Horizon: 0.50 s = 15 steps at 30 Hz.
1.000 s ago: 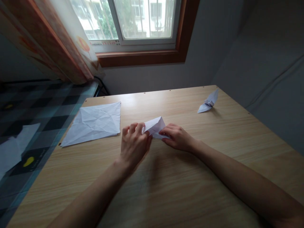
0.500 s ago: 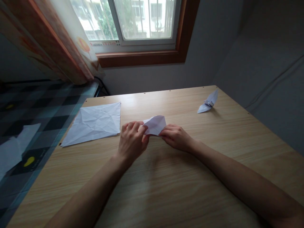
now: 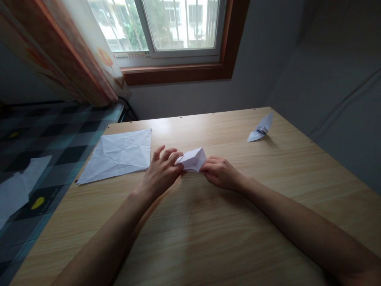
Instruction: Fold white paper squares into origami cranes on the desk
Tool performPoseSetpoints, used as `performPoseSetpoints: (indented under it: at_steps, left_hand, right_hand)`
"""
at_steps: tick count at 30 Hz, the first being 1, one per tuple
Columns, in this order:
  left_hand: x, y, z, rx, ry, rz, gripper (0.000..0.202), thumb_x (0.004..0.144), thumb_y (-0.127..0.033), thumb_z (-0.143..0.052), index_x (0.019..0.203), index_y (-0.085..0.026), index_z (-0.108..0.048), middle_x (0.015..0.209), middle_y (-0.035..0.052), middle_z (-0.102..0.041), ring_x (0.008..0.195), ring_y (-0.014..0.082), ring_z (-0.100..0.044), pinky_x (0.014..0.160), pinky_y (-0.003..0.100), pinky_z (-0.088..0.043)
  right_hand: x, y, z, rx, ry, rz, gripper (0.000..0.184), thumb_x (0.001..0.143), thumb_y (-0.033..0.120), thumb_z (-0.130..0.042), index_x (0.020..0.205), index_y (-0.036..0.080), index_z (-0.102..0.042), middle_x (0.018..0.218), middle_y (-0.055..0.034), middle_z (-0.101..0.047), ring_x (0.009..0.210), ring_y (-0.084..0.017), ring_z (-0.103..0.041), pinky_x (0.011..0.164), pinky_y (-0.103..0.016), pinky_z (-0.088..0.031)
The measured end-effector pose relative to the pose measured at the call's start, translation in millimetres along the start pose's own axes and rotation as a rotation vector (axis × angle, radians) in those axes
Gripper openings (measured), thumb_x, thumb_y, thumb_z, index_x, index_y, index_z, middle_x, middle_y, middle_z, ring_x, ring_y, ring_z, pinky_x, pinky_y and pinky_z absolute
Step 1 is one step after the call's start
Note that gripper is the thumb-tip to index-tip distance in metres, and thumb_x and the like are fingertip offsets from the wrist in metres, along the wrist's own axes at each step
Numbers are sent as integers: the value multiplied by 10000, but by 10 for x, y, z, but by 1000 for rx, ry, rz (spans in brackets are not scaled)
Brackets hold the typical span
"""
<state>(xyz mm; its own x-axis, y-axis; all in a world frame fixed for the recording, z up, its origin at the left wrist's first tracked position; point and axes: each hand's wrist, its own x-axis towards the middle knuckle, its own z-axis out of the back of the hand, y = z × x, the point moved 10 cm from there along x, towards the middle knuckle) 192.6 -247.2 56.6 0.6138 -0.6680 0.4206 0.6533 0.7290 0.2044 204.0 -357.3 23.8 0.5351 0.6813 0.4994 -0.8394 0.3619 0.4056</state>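
Note:
A small folded piece of white paper [image 3: 193, 159] is between my two hands over the middle of the wooden table [image 3: 226, 226]. One of its flaps stands raised, with its tip pointing up and to the right. My left hand [image 3: 163, 167] pinches the paper's left end between thumb and index finger, the other fingers lifted and spread. My right hand [image 3: 218, 171] grips the right end with its fingers bent together. The fingertips of the right hand partly hide that edge.
A creased white square sheet [image 3: 125, 153] lies flat at the table's left. Far right stands a folded paper crane [image 3: 261, 129]. Torn-looking white paper [image 3: 18, 190] rests on a checked cloth [image 3: 68, 131] beyond the left edge. A window [image 3: 184, 28] is behind the table.
My left hand has shifted slightly left, and its upper fingers have lifted and spread. The raised paper flap has folded lower and narrowed to a point. My right hand stays nearly still.

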Motion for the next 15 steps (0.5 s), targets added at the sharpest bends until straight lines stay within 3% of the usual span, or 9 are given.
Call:
performPoseSetpoints:
  at_steps: [4,10,13,15]
  left_hand:
    - [42,3,-17,-5,12,115,213,852,-333,-650,686,-211,-708,1054,66,-678,1054,277,-546,1063,532,-283]
    - [56,11,-78,-10,35,243,209,844,-361,-650,733,-196,-715,1012,66,-692,1040,292,-553,1074,543,-264]
    - [54,33,-77,0,26,294,169,826,-360,-674,824,-194,-704,998,72,-684,1015,293,-562,1066,534,-281]
    - [48,48,-70,2,5,328,227,817,-346,-685,983,-190,-684,1023,86,-666,991,288,-571,1044,513,-319]
  right_hand:
    - [-16,-15,20,36,-18,-32,197,797,81,-560,962,160,-632,903,-74,-688,829,-205,-617,757,-322,-490]
    - [-32,36,-3,26,-10,28,150,831,90,-558,854,187,-670,873,-53,-699,806,-190,-619,754,-309,-491]
    - [-30,56,12,34,-31,48,153,845,100,-566,828,195,-685,887,-47,-707,798,-182,-622,758,-302,-503]
    - [-27,74,9,18,-28,61,147,846,105,-572,821,191,-689,904,-51,-707,803,-185,-623,758,-306,-511]
